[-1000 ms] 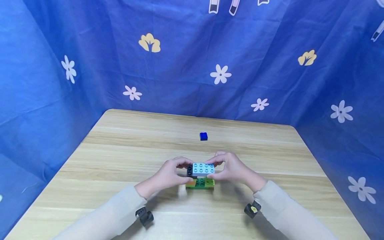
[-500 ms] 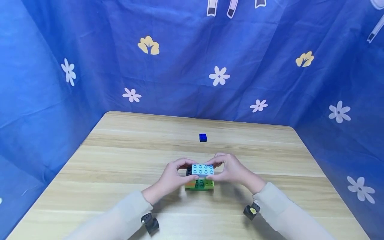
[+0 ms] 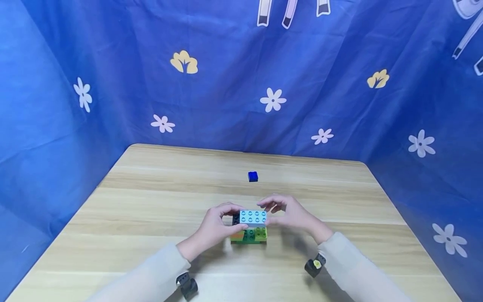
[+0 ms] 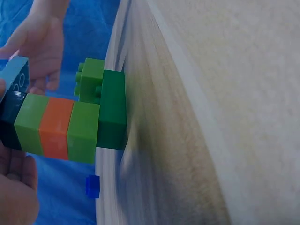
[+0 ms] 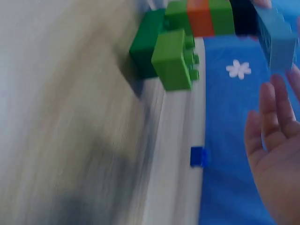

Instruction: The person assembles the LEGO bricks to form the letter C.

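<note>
A light blue brick (image 3: 253,217) tops a toy-brick build, overhanging to the right. Under its left end, the column runs down through a black brick (image 4: 10,123), a light green one (image 4: 32,123), an orange one (image 4: 56,127) and another light green one (image 4: 84,133) to a long dark green base brick (image 4: 113,110). A separate light green brick (image 5: 172,58) sits on the base's right end. My left hand (image 3: 213,226) pinches the light blue brick's left part, thumb in front and fingers behind. Beside its right end, my right hand (image 3: 292,214) has its fingers apart and loosely extended.
A small dark blue brick (image 3: 253,176) lies farther back on the wooden table (image 3: 170,176). Blue patterned cloth (image 3: 226,84) hangs around the table's back and sides. Each sleeve carries a black wrist camera (image 3: 187,286).
My left hand has shifted right from the black brick onto the light blue one. My right hand has let go of the light blue brick's right end and moved slightly away.
</note>
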{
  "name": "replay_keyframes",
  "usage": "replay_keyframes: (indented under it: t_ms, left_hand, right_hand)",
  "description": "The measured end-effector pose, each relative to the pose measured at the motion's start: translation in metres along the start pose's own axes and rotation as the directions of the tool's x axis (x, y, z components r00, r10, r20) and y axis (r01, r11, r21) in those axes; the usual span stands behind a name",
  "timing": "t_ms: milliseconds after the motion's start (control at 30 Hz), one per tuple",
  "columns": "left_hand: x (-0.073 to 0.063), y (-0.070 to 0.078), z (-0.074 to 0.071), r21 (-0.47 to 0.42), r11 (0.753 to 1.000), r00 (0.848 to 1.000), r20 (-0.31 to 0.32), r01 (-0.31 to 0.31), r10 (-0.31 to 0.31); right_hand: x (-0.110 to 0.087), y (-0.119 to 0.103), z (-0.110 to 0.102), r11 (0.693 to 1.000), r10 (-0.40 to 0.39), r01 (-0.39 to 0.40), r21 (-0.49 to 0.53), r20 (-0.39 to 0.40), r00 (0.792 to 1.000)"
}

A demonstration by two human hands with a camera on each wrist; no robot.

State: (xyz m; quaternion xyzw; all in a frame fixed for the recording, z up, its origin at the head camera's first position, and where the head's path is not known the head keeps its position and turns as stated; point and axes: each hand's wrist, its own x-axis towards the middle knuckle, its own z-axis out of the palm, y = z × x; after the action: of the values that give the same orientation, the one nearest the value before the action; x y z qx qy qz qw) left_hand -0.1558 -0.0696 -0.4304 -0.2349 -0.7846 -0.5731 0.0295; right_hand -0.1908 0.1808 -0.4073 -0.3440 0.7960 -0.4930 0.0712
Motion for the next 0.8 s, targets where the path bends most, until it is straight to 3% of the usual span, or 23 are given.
replay_keyframes:
  t_ms: [167, 500, 800]
  left_hand:
    - [0.0, -0.001, 0.002, 0.004, 1.0, 1.0, -0.007, 0.008, -0.008]
    - [0.001, -0.002, 0.002, 0.005, 1.0, 1.0, 0.01, 0.01, -0.01]
    - [0.001, 0.0, 0.0, 0.022, 1.0, 1.0, 0.02, 0.018, -0.019]
  right_hand:
    - [0.004, 0.024, -0.008, 0.988, 0.109, -0.099, 0.119, -0.079, 0.991]
    - [0.028, 0.073, -0.004, 0.964, 0.266, -0.262, 0.048, -0.2, 0.943]
    - [0.06, 0.097, 0.004, 0.943, 0.327, -0.331, 0.033, -0.275, 0.904]
